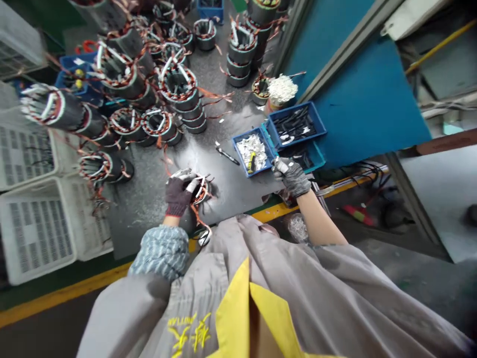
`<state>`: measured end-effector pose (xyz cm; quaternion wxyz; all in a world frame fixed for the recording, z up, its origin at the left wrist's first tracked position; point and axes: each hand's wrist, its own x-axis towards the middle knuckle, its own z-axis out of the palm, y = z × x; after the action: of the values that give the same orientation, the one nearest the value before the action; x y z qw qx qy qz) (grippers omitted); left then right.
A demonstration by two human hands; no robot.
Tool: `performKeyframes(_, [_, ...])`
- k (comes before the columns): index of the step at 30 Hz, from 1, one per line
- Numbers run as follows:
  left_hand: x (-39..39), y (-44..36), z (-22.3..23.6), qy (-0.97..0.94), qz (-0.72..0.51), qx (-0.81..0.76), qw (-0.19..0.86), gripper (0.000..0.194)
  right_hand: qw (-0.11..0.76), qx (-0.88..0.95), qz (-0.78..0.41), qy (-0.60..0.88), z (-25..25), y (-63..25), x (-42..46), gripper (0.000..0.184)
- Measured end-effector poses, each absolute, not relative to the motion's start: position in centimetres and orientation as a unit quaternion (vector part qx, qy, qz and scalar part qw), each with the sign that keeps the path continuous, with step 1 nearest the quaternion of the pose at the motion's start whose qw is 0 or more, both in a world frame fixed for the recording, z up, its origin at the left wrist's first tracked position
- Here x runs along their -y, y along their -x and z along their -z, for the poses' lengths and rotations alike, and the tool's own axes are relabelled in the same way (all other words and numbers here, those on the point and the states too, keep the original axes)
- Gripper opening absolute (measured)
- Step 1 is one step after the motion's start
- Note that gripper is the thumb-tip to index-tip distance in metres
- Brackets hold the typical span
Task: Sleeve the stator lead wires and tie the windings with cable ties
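My left hand [180, 189], in a dark glove with pale fingertips, grips the rim of a small motor stator [203, 191] near the table's front edge. Copper windings and white ties show on the stator, and an orange-brown lead hangs from it over the edge. My right hand [292, 175], in a grey glove, is beside the right edge of a blue bin of white pieces [257, 149]. Its fingers are pinched together, and whatever is between them is too small to make out. A yellow-handled cutter [251, 161] lies in that bin. A black pen-like tool [227, 154] rests left of it.
Stacked stators [182, 94] with loose copper leads crowd the table's back and left. Behind my right hand is a blue bin of black pieces [296, 124], with a bundle of white sleeves [282, 89] beyond. White crates [37, 214] stand left; a blue panel [365, 99] rises right.
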<state>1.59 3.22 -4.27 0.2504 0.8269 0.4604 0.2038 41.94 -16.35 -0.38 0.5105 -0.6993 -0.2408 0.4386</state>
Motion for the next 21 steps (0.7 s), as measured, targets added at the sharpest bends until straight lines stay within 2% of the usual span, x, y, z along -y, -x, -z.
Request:
performKeyframes(5, [-2.8,-1.9,5.2,-0.823,-0.214,-0.463,0.249,0.023,0.496,0.322,-0.470,0.656,1.0,-33.8,12.5,0.059])
performKeyframes(10, [-2.6,-2.0,5.3,-0.829,-0.209,-0.458,0.244,0.018,0.504,0.322,-0.492,0.632,3.2,-27.9,7.9,0.060])
performKeyframes(14, [-2.3,-2.3,5.4,-0.822,-0.230,-0.464,0.238,0.015,0.493,0.338,-0.481,0.641,4.5,-27.0,5.6,0.061])
performKeyframes(21, [-2.0,-2.5,5.7,-0.812,-0.226,-0.478,0.246,0.018,0.434,0.425,-0.481,0.632,4.9,-27.7,4.9,0.050])
